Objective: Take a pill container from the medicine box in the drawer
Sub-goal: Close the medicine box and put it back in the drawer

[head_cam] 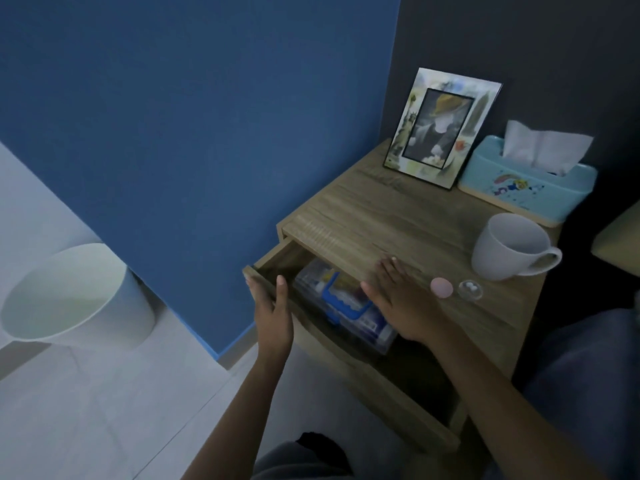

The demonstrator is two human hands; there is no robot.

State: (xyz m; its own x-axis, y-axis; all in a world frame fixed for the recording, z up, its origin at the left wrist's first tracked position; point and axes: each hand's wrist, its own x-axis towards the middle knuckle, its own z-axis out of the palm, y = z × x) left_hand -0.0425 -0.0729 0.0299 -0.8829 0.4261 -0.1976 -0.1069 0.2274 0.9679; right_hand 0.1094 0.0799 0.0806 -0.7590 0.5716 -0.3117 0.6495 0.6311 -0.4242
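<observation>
The left hand (272, 311) grips the far-left corner of the open drawer (349, 368), thumb inside, fingers wrapped over its front edge. The right hand (398, 299) hovers flat with fingers spread and nothing in it, over the drawer's right side and the edge of the wooden surface (398, 216). Between the two hands lies one clear medicine box (346, 303) with a blue handle, its long axis running from the far left toward the near right. Just right of the right hand sit one pink lid (441, 287) and one small clear pill container (470, 290). Beyond stand one white mug (509, 247), one tissue box (526, 181) and one picture frame (443, 128).
</observation>
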